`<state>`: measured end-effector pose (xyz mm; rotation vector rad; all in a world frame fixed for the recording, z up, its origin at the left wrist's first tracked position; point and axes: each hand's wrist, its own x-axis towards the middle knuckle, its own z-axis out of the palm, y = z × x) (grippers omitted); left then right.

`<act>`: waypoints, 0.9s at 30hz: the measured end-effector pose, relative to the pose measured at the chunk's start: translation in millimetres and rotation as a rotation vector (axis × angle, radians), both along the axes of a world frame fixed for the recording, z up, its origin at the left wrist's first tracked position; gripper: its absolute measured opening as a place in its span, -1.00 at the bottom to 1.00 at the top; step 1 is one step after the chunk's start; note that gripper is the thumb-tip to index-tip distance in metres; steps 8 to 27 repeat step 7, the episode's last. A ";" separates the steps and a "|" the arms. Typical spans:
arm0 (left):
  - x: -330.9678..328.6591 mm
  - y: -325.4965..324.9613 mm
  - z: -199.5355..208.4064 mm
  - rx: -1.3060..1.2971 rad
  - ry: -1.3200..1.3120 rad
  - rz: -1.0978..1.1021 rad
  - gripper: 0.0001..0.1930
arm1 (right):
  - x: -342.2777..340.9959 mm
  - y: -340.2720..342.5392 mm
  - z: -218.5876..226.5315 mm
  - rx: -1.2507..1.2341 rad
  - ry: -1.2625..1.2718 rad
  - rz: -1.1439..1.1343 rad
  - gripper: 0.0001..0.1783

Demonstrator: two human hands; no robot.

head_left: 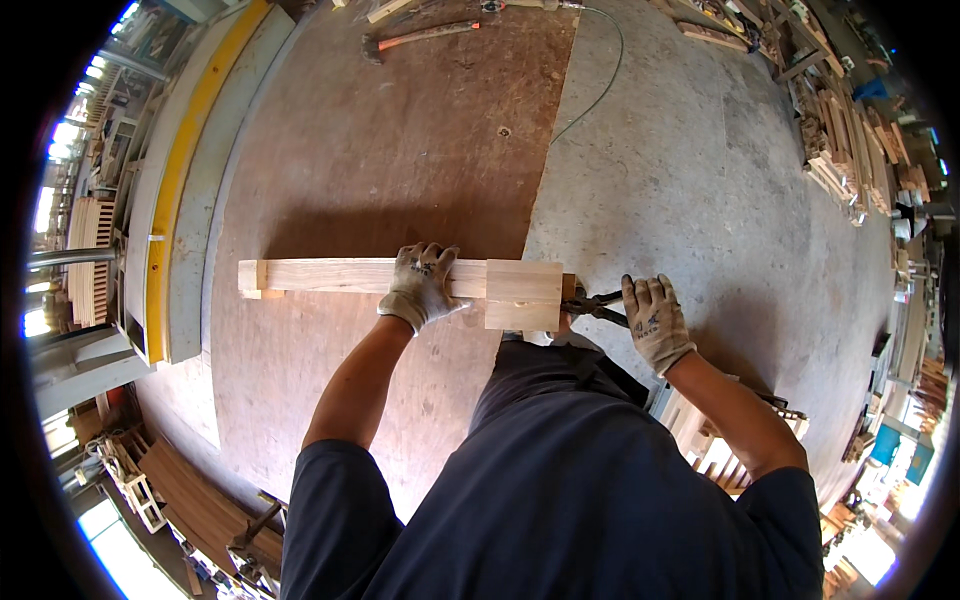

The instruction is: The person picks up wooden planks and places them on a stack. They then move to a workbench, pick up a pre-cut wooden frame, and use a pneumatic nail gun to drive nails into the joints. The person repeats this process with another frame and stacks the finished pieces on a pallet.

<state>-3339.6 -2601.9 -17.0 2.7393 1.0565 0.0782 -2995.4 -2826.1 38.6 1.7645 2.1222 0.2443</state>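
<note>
A long pale wooden piece [330,272] lies crosswise in front of me, with a broad block [523,294] at its right end and a small block at its left end. My gloved left hand [422,283] grips it near the broad block, fingers over the far edge and thumb along the near side. At the right, my gloved right hand [656,322] is closed at the handles of dark pincers [600,308]. The pincers' jaws are at a small darker wood stub [568,287] on the block's right side; their exact contact is hidden.
A brown board [400,180] covers the left of the grey concrete floor [700,180]. An orange-handled hammer [425,38] lies at the far side, near a thin green hose [612,80]. Wood strips [840,140] are piled at right; a yellow-striped machine frame [185,180] stands left.
</note>
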 end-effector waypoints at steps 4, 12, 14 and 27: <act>-0.5 -0.5 -2.4 0.003 -0.004 0.000 -0.10 | 2.3 -4.2 -10.9 -0.101 0.067 -0.116 -0.42; 0.2 1.0 0.3 -0.034 0.022 0.001 -0.10 | 2.1 6.8 -2.9 -0.387 0.261 -0.350 -0.34; 0.2 1.0 0.3 -0.034 0.022 0.001 -0.10 | 2.1 6.8 -2.9 -0.387 0.261 -0.350 -0.34; 0.2 1.0 0.3 -0.034 0.022 0.001 -0.10 | 2.1 6.8 -2.9 -0.387 0.261 -0.350 -0.34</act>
